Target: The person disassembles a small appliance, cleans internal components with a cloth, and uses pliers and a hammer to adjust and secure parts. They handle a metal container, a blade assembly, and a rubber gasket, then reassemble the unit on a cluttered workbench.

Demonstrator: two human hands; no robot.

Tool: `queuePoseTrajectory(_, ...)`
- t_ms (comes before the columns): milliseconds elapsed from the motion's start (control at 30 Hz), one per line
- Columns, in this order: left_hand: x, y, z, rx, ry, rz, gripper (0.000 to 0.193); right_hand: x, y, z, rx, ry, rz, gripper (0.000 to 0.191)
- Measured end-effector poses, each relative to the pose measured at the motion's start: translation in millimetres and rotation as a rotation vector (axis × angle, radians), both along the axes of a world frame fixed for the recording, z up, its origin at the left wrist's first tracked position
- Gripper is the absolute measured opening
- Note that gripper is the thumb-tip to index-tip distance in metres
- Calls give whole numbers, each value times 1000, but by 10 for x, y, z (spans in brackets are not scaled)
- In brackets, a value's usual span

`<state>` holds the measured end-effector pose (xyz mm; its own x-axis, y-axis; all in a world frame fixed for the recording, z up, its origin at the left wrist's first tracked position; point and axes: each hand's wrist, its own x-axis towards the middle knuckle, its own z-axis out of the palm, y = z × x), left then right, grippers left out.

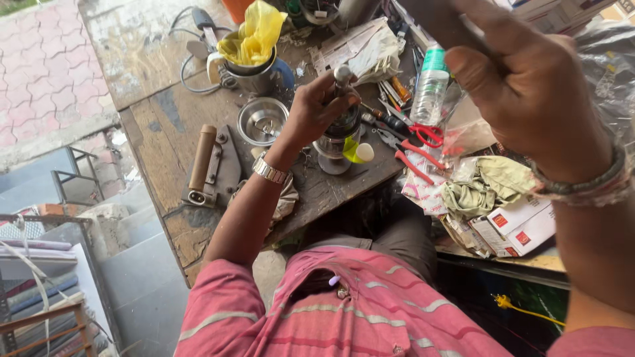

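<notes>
Left hand (316,106) is wrapped tight round the top of a metal mixer part (340,129), which stands upright on the worn wooden bench (172,132), just right of a small steel bowl (262,121); right hand (529,86) is up close to the camera, fingers curled, thumb pressed to something dark, can't tell what; red-handled scissors (426,134), pliers (413,158) and a plastic bottle (430,86) lie between the hands; steel jug with a yellow bag (254,39) sits further back.

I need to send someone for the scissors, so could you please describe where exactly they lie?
On the worn wooden workbench, look right of the clear plastic water bottle. The red-handled scissors lie just below its base among the hand tools, red loops standing out.
</notes>
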<state>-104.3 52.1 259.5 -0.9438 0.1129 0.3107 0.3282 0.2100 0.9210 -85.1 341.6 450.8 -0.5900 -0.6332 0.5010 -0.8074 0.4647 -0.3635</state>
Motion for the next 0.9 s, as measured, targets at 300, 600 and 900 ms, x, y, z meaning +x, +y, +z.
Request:
queuePoseTrajectory(300, 201, -96, 379, 448, 387, -94, 19, -162, 253, -1354, -395, -618, -268, 56)
queuePoseTrajectory(600, 1281, 134, -301, -192, -134, -351, 24, 160, 354, -3110, 139, -547, -554, 44)
queuePoseTrajectory(900, 525, 1019, -2214, -1011, 318, -310, 6, 158, 221, -3261, 155, -404, -552, 44)
